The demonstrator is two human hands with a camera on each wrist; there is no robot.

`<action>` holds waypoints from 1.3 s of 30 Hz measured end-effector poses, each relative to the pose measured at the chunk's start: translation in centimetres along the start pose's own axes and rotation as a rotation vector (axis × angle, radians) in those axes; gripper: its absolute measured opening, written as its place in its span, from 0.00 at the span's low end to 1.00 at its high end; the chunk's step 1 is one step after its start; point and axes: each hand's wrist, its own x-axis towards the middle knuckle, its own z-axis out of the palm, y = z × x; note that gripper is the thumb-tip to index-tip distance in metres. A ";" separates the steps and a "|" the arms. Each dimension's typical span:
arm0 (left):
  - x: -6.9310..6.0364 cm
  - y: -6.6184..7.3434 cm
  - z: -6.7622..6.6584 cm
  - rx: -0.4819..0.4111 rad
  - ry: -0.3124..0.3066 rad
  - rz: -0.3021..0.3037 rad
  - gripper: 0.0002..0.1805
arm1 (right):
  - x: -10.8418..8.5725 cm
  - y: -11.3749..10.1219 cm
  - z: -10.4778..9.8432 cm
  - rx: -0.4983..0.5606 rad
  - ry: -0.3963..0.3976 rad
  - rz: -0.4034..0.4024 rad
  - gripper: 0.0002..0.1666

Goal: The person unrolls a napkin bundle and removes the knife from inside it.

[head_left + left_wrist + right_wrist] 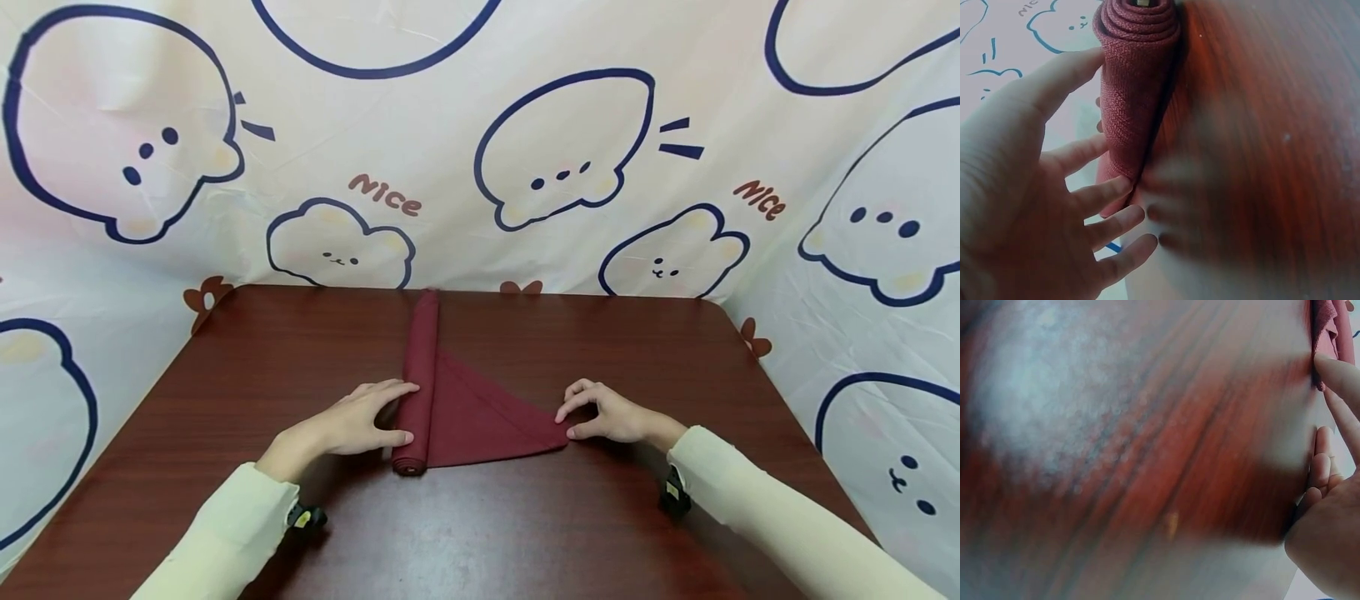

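A dark red cloth (pixel 480 412) lies on the table, its left part wound into a long roll (pixel 417 383) and its right part flat, tapering to a corner. My left hand (pixel 356 421) touches the roll's left side with the thumb and fingertips, fingers spread and fairly straight. Coiled layers show at the roll's near end (pixel 1141 25) in the left wrist view. At the flat part's right corner, my right hand (pixel 611 412) pinches the cloth between thumb and index finger. The right wrist view catches that corner (pixel 1325 344) only at its edge.
The brown wood-grain table (pixel 525 533) has a glossy surface with a light reflection near the front. A white curtain (pixel 442 150) with cartoon outlines hangs behind the table and along both sides. A dark device (pixel 306 517) is strapped at each wrist.
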 end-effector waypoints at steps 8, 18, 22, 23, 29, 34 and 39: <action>0.5 0.9 -0.1 -0.002 0.024 -0.001 0.41 | 0.0 -0.1 0.0 0.009 -0.007 0.005 0.11; 1.9 2.8 0.7 0.071 0.044 0.010 0.44 | -0.1 -0.2 0.0 0.005 -0.008 -0.002 0.11; 2.1 3.0 1.0 0.118 0.031 -0.009 0.46 | 0.0 -0.2 -0.2 -0.006 0.003 -0.011 0.10; 2.1 2.9 1.1 0.125 0.030 -0.014 0.46 | 0.1 -0.2 -0.2 -0.010 0.005 -0.014 0.10; 2.1 2.8 1.4 0.156 0.012 -0.019 0.40 | -0.1 -0.2 0.0 0.014 -0.015 -0.002 0.10; 1.9 2.7 1.3 0.168 0.010 -0.013 0.35 | -0.1 -0.3 0.1 0.014 -0.012 -0.005 0.11; 1.8 2.5 1.0 0.147 0.015 -0.008 0.34 | 0.0 -0.2 -0.1 -0.010 -0.001 -0.016 0.10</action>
